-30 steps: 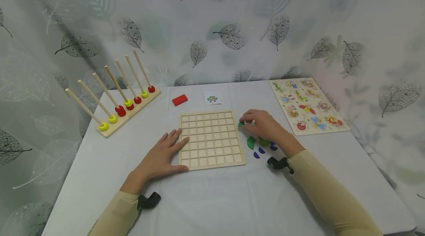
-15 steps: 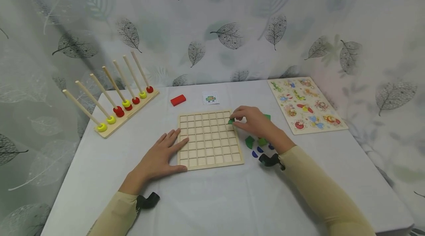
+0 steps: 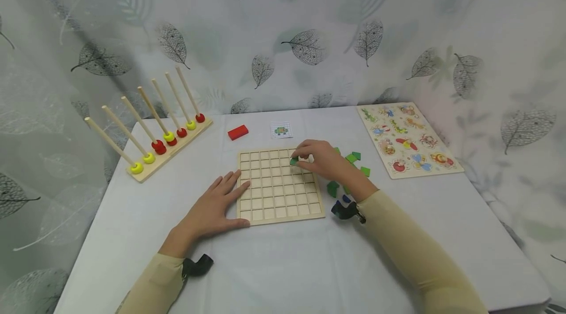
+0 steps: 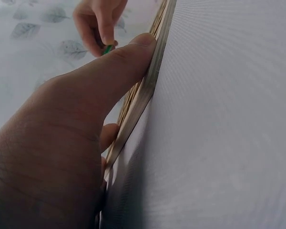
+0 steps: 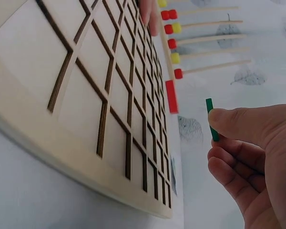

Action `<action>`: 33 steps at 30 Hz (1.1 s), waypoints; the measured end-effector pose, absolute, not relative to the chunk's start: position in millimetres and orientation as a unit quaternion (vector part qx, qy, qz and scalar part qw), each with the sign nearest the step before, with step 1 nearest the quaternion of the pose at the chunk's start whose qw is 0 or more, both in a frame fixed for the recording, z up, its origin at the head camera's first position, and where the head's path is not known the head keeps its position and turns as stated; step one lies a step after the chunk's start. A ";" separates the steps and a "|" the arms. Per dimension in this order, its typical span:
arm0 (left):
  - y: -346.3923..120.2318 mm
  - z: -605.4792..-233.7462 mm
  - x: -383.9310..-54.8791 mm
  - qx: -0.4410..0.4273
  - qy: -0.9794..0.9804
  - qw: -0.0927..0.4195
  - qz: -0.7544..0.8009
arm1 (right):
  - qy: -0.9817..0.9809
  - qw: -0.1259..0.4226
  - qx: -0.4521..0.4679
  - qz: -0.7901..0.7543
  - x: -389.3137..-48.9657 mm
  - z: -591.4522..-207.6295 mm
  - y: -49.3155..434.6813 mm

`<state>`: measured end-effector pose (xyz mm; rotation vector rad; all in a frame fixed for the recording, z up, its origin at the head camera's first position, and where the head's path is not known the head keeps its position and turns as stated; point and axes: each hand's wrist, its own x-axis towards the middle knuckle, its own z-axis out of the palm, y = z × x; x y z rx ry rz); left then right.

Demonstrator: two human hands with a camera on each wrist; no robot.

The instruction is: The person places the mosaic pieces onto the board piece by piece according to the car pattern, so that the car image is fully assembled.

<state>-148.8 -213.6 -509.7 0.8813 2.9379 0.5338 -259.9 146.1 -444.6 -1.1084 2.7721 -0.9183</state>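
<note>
A wooden grid board (image 3: pixel 278 201) with rows of square recesses lies flat on the table. My left hand (image 3: pixel 212 211) rests along its left edge, fingers spread and straight, fingertips on the frame; in the left wrist view the thumb (image 4: pixel 128 55) lies on the board's edge. Over the board's upper right part, my right hand (image 3: pixel 320 159) pinches a small green tile (image 3: pixel 294 161) between thumb and fingers. The right wrist view shows that tile (image 5: pixel 212 119) edge-on, held above the board. More green tiles (image 3: pixel 332 188) and a blue half-round tile (image 3: pixel 346 199) lie right of the board, partly hidden by the right arm.
A picture card (image 3: pixel 281 130) and a red block (image 3: pixel 238 132) lie behind the board. At the left stands a wooden peg rack (image 3: pixel 170 152) with red and yellow beads. A wooden animal puzzle (image 3: pixel 409 139) lies at the right. A patterned curtain hangs behind the table.
My right hand has moved left, carrying the green tile from beside the board's right edge to over its upper right squares. My left hand stays on the board's left edge.
</note>
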 end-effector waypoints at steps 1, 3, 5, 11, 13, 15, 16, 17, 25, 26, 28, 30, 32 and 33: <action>-213.5 -509.5 -148.9 0.282 0.944 0.015 0.171 | 0.886 0.010 -0.358 -0.296 -260.1 -444.7 144.1; -213.3 -509.6 -149.0 0.281 0.945 0.016 0.169 | 0.886 0.013 -0.360 -0.293 -260.4 -444.7 140.3; -213.4 -509.7 -148.9 0.281 0.945 0.016 0.168 | 0.886 0.017 -0.362 -0.289 -260.6 -443.5 136.0; -214.6 -510.2 -149.7 0.283 0.944 0.014 0.170 | 0.883 0.018 -0.374 -0.283 -261.3 -441.5 125.3; -214.6 -509.7 -149.7 0.284 0.943 0.014 0.172 | 0.882 0.021 -0.376 -0.285 -262.0 -443.2 122.0; -214.4 -510.1 -149.8 0.284 0.943 0.014 0.172 | 0.880 0.025 -0.375 -0.289 -262.7 -445.0 118.7; -214.3 -509.6 -149.6 0.283 0.943 0.016 0.172 | 0.880 0.026 -0.375 -0.290 -263.0 -445.9 117.1; -214.2 -509.5 -149.5 0.283 0.943 0.016 0.172 | 0.880 0.026 -0.374 -0.291 -263.0 -446.6 115.6; -214.6 -507.5 -147.5 0.283 0.943 0.020 0.173 | 0.872 0.024 -0.395 -0.287 -265.1 -450.1 101.2; -214.7 -507.5 -147.5 0.283 0.943 0.019 0.172 | 0.873 0.025 -0.396 -0.283 -265.6 -451.0 99.4; -214.5 -507.5 -147.6 0.283 0.944 0.019 0.171 | 0.875 0.028 -0.395 -0.279 -266.8 -453.2 96.2; -214.2 -507.7 -147.9 0.283 0.944 0.018 0.171 | 0.877 0.034 -0.391 -0.277 -267.9 -455.5 92.8; -213.9 -507.6 -148.1 0.284 0.943 0.018 0.171 | 0.879 0.043 -0.386 -0.277 -268.3 -457.3 89.6; -213.8 -507.8 -148.3 0.284 0.943 0.017 0.172 | 0.879 0.046 -0.384 -0.278 -268.3 -458.3 88.1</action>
